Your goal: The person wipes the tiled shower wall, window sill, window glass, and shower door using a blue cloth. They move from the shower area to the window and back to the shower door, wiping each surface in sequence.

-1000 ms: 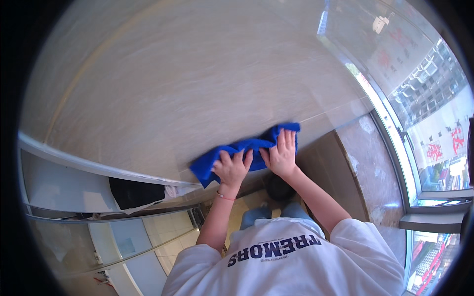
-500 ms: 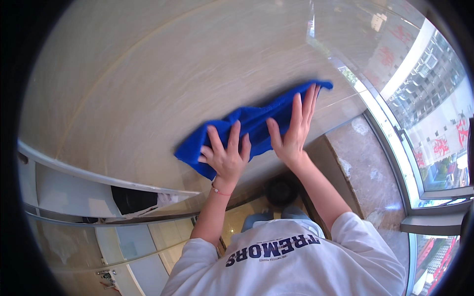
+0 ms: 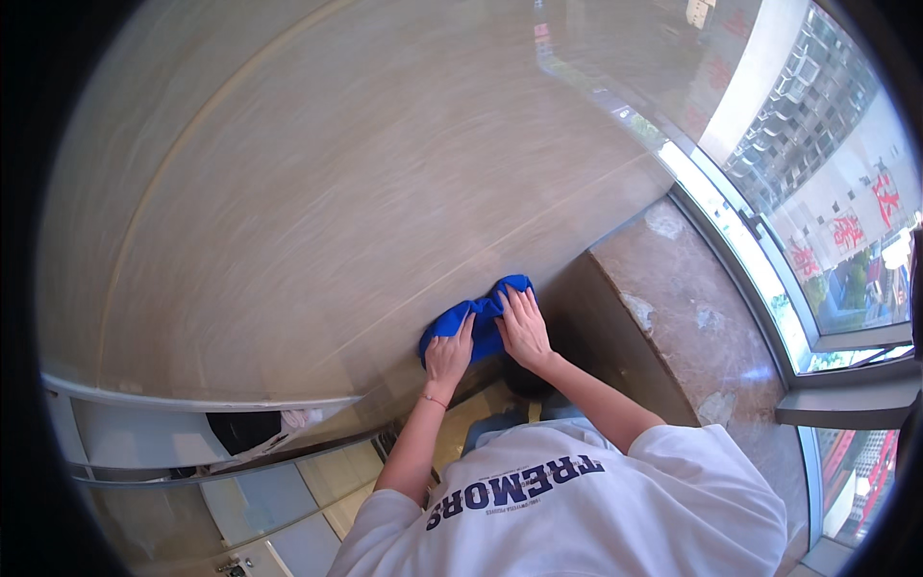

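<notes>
A blue cloth (image 3: 488,338) lies bunched against the lower part of a glossy beige tiled wall (image 3: 317,212). My left hand (image 3: 448,356) is on the cloth's left part, its fingers close together and pressing into the folds. On the right part is my right hand (image 3: 524,329), fingers lying side by side over the fabric and pointing up the wall. Both hands hold the cloth to the surface. Some fingertips and the underside of the cloth are hidden.
To the right, a brown stone ledge (image 3: 692,298) runs below a metal-framed window (image 3: 760,250). At the left is an open white shelf recess (image 3: 144,433) holding a dark item (image 3: 240,430). A dark round object (image 3: 527,380) sits low behind my hands.
Both hands have moved the cloth down the wall towards me. They are closer together, and the cloth, earlier stretched wide under spread fingers, is now gathered.
</notes>
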`<state>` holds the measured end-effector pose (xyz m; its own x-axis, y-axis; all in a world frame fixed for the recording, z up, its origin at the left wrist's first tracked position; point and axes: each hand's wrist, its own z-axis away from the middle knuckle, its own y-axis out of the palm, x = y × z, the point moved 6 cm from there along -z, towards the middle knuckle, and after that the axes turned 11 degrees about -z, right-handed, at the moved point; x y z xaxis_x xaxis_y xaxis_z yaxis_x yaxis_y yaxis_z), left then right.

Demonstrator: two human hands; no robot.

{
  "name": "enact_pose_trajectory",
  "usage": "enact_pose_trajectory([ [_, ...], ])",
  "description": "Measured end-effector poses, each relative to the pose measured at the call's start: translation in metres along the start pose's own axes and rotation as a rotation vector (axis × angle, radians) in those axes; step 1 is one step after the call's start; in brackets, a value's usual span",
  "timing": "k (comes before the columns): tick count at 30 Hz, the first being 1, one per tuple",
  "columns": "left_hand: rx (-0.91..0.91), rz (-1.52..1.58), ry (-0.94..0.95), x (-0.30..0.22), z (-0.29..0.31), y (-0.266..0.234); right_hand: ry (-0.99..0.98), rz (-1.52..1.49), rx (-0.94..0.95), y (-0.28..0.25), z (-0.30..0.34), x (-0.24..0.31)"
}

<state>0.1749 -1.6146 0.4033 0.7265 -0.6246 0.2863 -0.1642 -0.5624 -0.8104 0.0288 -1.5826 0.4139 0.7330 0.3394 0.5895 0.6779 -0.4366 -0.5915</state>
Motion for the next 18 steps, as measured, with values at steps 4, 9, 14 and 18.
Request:
enact_pose_trajectory([
  [4, -0.027, -0.090, -0.094, 0.005, -0.034, -0.030, 0.047, -0.065, -0.206, -0.033, -0.025, 0.002],
  [9, -0.445, -0.349, -0.286, 0.030, -0.128, -0.129, -0.144, -0.106, -0.588, -0.131, -0.120, 0.040],
  [14, -0.438, -0.366, -0.131, 0.011, -0.136, -0.110, -0.249, 0.037, -0.600, -0.151, -0.137, 0.019],
  [18, -0.088, -0.274, 0.041, -0.028, -0.091, -0.029, -0.104, 0.086, -0.531, -0.089, -0.069, -0.061],
])
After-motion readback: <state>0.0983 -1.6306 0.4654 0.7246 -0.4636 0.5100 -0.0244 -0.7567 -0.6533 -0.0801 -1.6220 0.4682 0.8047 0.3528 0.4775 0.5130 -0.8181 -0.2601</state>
